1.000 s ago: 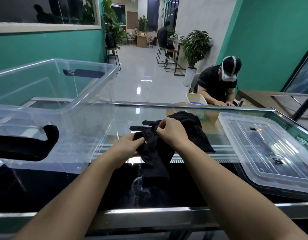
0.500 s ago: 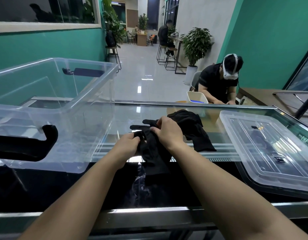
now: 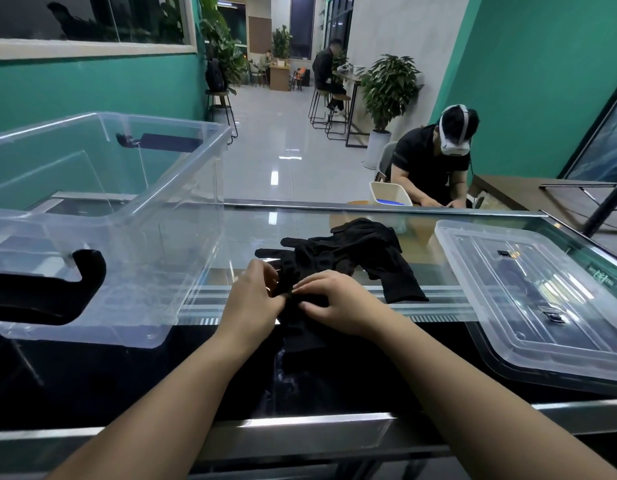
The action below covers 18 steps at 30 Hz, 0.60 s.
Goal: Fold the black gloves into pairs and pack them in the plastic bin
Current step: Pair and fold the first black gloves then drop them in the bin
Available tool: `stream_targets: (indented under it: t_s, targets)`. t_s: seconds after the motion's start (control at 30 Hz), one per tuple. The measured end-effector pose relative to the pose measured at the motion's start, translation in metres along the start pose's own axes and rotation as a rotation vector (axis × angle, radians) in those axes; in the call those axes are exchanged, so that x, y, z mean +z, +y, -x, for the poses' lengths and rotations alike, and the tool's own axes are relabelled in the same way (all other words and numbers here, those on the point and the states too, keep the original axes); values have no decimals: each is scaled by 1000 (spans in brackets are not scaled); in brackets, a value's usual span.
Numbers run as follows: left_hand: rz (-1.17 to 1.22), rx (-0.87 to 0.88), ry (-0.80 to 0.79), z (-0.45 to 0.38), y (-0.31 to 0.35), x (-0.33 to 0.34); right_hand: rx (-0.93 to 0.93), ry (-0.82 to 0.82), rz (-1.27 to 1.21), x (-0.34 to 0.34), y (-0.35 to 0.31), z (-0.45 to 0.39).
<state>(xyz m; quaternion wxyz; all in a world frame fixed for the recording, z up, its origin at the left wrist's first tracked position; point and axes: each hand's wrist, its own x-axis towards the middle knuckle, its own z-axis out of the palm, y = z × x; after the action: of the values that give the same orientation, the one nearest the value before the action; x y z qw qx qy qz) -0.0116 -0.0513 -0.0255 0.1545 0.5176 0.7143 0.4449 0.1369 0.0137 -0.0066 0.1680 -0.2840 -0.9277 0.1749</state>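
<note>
Both hands, left hand (image 3: 253, 299) and right hand (image 3: 334, 303), have dropped nearer, pinching one black glove (image 3: 301, 306); folding underway, plastic bin (image 3: 182, 216) at nine o'clock.

There are two hands (image 3: 251, 303), one clear plastic bin (image 3: 182, 216), one lid (image 3: 542, 299) and one heap of black gloves (image 3: 355, 251); their number is unclear.

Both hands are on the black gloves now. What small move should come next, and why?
Probably finish folding: the left hand and right hand pinch black fabric gloves on the glass table, not yet a tidy pair, and the clear plastic bin appears to hold none.
</note>
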Motion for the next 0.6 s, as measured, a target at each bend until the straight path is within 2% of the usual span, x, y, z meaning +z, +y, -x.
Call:
stream_targets:
  t_s: [0.17, 0.27, 0.4, 0.53, 0.6]
  targets:
    - [4, 180, -26, 8, 7, 2, 191, 73, -287, -1, 4, 8]
    - [-42, 252, -68, 10, 8, 5, 211, 123, -294, 0, 9, 11]
    - [-138, 317, -180, 13, 5, 6, 129, 177, -67, 1, 17, 12]
    - [-128, 393, -325, 14, 2, -6, 35, 101, 192, 1, 25, 15]
    - [-196, 462, -420, 13, -5, -15, -12, 78, 313, -2, 28, 20]
